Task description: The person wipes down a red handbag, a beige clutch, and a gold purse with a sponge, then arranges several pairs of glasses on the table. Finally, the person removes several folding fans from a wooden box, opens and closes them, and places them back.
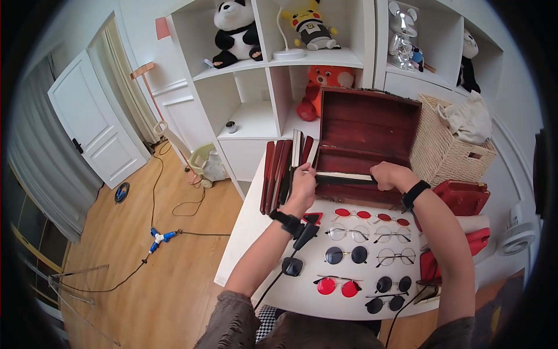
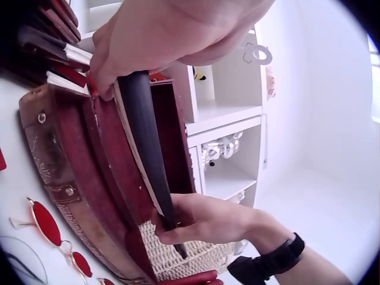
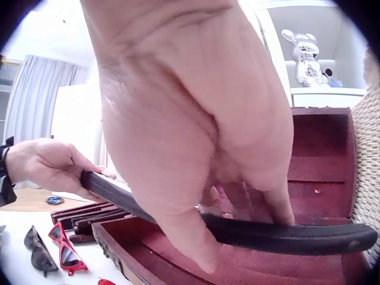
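A slim black book (image 1: pixel 344 180) with pale page edges is held level across the front of an open red wooden chest (image 1: pixel 372 125). My left hand (image 1: pixel 302 189) grips its left end, and my right hand (image 1: pixel 390 175) pinches the other end. In the left wrist view the black spine (image 2: pixel 144 122) runs between both hands. Seen from the right wrist, the book crosses above the chest's red interior (image 3: pixel 178 252). Several dark red and black books (image 1: pixel 274 174) stand on edge in a row just left of the chest, close to my left hand.
Several pairs of glasses lie in rows on the white table (image 1: pixel 241 256), including red-lensed sunglasses (image 1: pixel 338 287). At the right are a woven basket (image 1: pixel 439 151) with cloth and red bags (image 1: pixel 462 198). White shelves (image 1: pixel 247 119) with plush toys rise behind. Cables cross the floor at left.
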A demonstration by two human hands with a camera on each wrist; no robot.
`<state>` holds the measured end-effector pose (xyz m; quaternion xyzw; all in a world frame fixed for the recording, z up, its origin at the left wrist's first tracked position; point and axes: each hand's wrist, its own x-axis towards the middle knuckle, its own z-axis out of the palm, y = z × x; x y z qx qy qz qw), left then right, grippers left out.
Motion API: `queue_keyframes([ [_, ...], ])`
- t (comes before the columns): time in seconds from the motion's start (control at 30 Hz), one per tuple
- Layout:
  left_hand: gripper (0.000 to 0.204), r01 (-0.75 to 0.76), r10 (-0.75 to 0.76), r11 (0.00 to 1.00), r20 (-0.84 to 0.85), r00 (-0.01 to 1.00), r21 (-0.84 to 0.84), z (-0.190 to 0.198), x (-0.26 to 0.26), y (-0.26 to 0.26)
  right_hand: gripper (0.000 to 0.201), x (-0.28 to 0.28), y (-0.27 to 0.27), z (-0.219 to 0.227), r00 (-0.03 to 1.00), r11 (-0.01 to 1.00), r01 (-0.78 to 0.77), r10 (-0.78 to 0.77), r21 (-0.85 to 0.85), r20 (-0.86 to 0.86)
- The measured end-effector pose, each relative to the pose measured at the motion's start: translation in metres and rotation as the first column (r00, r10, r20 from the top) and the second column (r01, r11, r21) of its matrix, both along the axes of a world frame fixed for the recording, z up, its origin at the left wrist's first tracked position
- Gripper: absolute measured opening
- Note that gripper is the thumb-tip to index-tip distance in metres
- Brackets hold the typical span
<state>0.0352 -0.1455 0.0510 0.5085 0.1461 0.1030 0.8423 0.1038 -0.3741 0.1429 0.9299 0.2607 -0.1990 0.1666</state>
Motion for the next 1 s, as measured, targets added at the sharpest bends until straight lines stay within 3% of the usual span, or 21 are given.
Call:
queue_keyframes([
  [0.07,0.039,0.013,-0.013,1.000,-0.002,1.000,-0.005,0.002,0.012,-0.012,0.044,0.006,-0.005,-0.010,1.000,1.000,0.001,-0.002,0.011,0.026],
  [0.13,0.048,0.048,-0.040,0.967,-0.038,0.998,0.252,-0.001,0.022,-0.018,0.050,0.006,-0.008,-0.006,0.999,0.999,0.032,-0.032,0.043,0.003],
  [0.17,0.048,0.057,-0.048,0.966,-0.040,0.998,0.251,-0.004,0.026,-0.016,0.050,0.009,-0.012,-0.006,0.999,0.998,0.040,-0.041,0.042,0.001],
  [0.23,0.058,0.146,-0.040,0.716,-0.168,0.985,0.683,0.002,0.032,-0.004,0.046,0.016,-0.022,-0.009,0.999,0.994,0.042,-0.043,0.097,0.014],
  [0.27,0.059,0.139,0.022,0.616,-0.194,0.981,0.776,0.003,0.033,0.005,0.046,0.020,-0.027,-0.014,0.999,0.994,0.053,-0.054,0.096,0.009],
  [0.3,0.049,0.058,0.065,0.448,-0.097,0.993,0.892,0.006,0.030,0.015,0.040,0.023,-0.032,-0.022,0.990,0.991,0.087,-0.097,0.101,0.100],
  [0.33,0.040,-0.032,0.095,0.366,-0.003,0.995,0.930,0.010,0.021,0.023,0.034,0.025,-0.037,-0.027,0.972,0.987,0.120,-0.139,0.110,0.191],
  [0.4,0.035,-0.118,0.024,0.288,0.116,0.993,0.950,-0.010,0.022,0.054,0.029,0.022,-0.037,-0.031,0.968,0.983,0.140,-0.162,0.123,0.192],
  [0.43,0.032,-0.142,0.053,0.126,0.136,0.989,0.982,-0.015,0.019,0.062,0.024,0.022,-0.038,-0.033,0.964,0.981,0.144,-0.169,0.132,0.204],
  [0.5,0.036,-0.012,0.153,-0.058,0.020,0.988,0.998,-0.023,0.008,0.068,0.022,0.033,-0.039,-0.051,0.971,0.974,0.169,-0.190,0.149,0.146],
  [0.53,0.036,-0.008,0.150,-0.060,0.017,0.989,0.998,-0.023,0.003,0.068,0.021,0.036,-0.036,-0.059,0.976,0.974,0.184,-0.196,0.130,0.089],
  [0.57,0.041,0.097,0.161,-0.057,-0.087,0.983,0.994,-0.023,-0.001,0.068,0.020,0.039,-0.035,-0.065,0.979,0.975,0.196,-0.200,0.109,0.034],
  [0.6,0.046,0.201,0.172,-0.052,-0.190,0.967,0.978,-0.023,-0.004,0.068,0.032,0.032,-0.031,-0.058,0.983,0.982,0.184,-0.183,0.039,-0.027],
  [0.63,0.046,0.202,0.172,-0.054,-0.190,0.967,0.978,-0.021,-0.005,0.065,0.032,0.026,-0.028,-0.052,0.983,0.982,0.184,-0.183,0.040,-0.028],
  [0.7,0.061,0.274,0.242,-0.122,-0.240,0.940,0.954,-0.019,-0.005,0.059,0.046,0.020,-0.026,-0.046,0.964,0.961,0.223,-0.191,0.165,-0.186],
  [0.73,0.061,0.274,0.239,-0.124,-0.239,0.941,0.954,-0.020,-0.004,0.058,0.055,0.030,-0.028,-0.056,0.966,0.976,0.186,-0.160,0.115,-0.201],
  [0.8,0.057,0.289,0.251,-0.225,-0.231,0.940,0.930,-0.022,-0.003,0.056,0.053,0.035,-0.027,-0.061,0.951,0.958,0.240,-0.201,0.154,-0.235],
  [0.83,0.057,0.286,0.247,-0.227,-0.230,0.942,0.931,-0.022,0.000,0.057,0.052,0.035,-0.026,-0.061,0.935,0.939,0.289,-0.233,0.189,-0.268],
  [0.9,0.060,0.423,0.239,-0.171,-0.379,0.894,0.890,-0.019,0.006,0.060,0.049,0.031,-0.026,-0.059,0.953,0.939,0.261,-0.214,0.223,-0.216],
  [0.97,0.060,0.409,0.215,-0.154,-0.373,0.903,0.900,-0.017,0.008,0.063,0.047,0.027,-0.021,-0.054,0.968,0.939,0.229,-0.192,0.255,-0.163],
  [1.0,0.061,0.368,0.204,-0.080,-0.346,0.916,0.926,-0.018,0.010,0.066,0.044,0.025,-0.019,-0.051,0.989,0.956,0.138,-0.117,0.259,-0.093],
])
